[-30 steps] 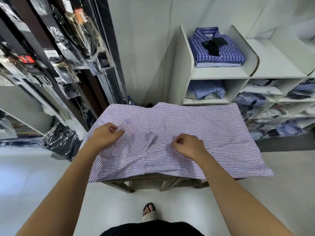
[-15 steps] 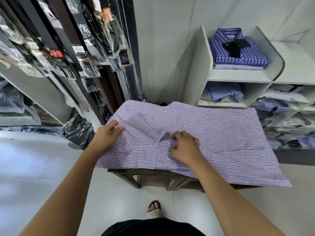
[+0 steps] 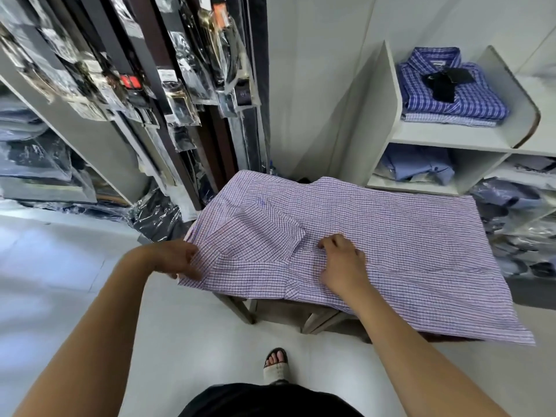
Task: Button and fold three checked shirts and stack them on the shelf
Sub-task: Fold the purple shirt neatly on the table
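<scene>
Shelf: the white wooden shelf [image 3: 451, 136] stands to the right, behind the surface. It is near, so a folded shirt can go there fast.
Stack: a dark blue checked folded shirt [image 3: 451, 94] lies on a paler checked one in the top space. I think these two are done.
Shirt: the big purple and white checked cotton shirt [image 3: 391, 236] lies spread flat, so it is easy to fold. It hides almost all of the small wooden surface [image 3: 279, 308], and its edges hang over.
Right hand: the right hand [image 3: 343, 263] rests on the middle of the shirt, fingers [image 3: 326, 240] bent down onto the cloth. I think it keeps the shirt from sliding.
Left hand: the left hand [image 3: 177, 257] holds the shirt's left edge, fingers closed on the cloth, maybe to pull it straight.
</scene>
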